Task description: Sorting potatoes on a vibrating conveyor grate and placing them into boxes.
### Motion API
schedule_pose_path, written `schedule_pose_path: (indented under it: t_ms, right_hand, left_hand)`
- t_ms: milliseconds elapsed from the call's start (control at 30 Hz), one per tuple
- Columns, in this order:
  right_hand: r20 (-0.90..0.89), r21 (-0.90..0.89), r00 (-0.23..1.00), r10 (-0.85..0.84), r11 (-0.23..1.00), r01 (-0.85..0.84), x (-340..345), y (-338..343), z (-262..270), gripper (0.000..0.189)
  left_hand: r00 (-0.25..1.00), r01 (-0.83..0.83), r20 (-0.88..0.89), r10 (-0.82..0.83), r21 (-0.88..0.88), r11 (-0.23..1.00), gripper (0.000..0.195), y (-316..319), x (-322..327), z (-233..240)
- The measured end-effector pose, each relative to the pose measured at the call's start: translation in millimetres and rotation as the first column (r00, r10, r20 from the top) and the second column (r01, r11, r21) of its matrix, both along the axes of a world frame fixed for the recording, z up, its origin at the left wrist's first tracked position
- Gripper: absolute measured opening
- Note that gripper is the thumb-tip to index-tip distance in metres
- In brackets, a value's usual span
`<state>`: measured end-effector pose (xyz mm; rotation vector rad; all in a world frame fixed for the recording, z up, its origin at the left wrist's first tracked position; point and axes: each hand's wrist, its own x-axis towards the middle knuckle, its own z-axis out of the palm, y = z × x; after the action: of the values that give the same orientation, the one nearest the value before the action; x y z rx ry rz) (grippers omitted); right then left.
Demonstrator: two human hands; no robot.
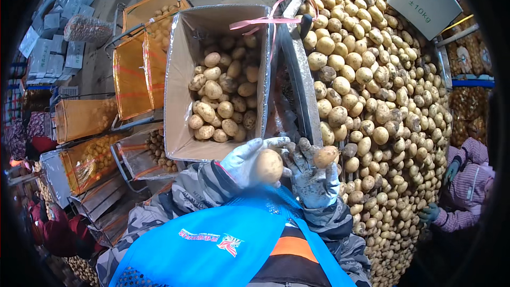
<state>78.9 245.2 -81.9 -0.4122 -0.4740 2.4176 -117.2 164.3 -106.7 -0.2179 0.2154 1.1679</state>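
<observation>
My left hand [249, 163], in a pale work glove, holds a potato [269, 166] close to my body. My right hand [314, 175], in a soiled glove, has its palm turned up and holds a smaller potato [325, 156] at its fingers. Just beyond my hands stands an open cardboard box [179, 87] with a clear plastic liner, partly filled with potatoes [225, 109]. A pink ribbon [263, 21] is tied at the box's far right corner. To the right, many potatoes [380, 135] cover a sorting table with a metal edge rail [305, 87].
Orange mesh bags [133, 75] hang open on metal frames at the left. Stacked cartons [42, 57] stand at the far left. A white carton [424, 2] rests at the table's upper right. A co-worker's gloved hands [429, 212] are at the table's right side.
</observation>
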Motion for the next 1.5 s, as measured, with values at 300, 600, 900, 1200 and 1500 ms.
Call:
schedule_pose_path:
  t_ms: [300,600,900,1200,1500]
  right_hand:
    - [0.306,-0.008,0.944,-0.126,0.991,0.135,35,-12,3,0.045]
    - [0.470,0.297,0.882,0.041,0.933,-0.202,87,-73,28,0.044]
    - [0.762,0.424,0.638,0.113,0.658,-0.623,121,-174,75,0.072]
    - [0.576,0.318,0.788,0.216,0.829,-0.460,158,-275,23,0.076]
    - [0.628,0.436,0.764,0.149,0.746,-0.503,186,-282,32,0.063]
  left_hand:
    - [0.947,-0.301,-0.155,0.280,-0.130,0.945,0.044,-22,-28,-43]
    - [0.590,0.161,-0.801,0.097,0.235,0.959,0.073,-83,80,42]
    - [0.724,0.059,-0.689,0.027,0.100,0.993,0.062,-208,144,40]
    - [0.181,-0.454,-0.928,-0.325,-0.372,0.810,0.052,-552,3,-20]
    - [0.070,-0.955,-0.912,-0.405,-0.179,0.238,0.047,-793,8,-170]
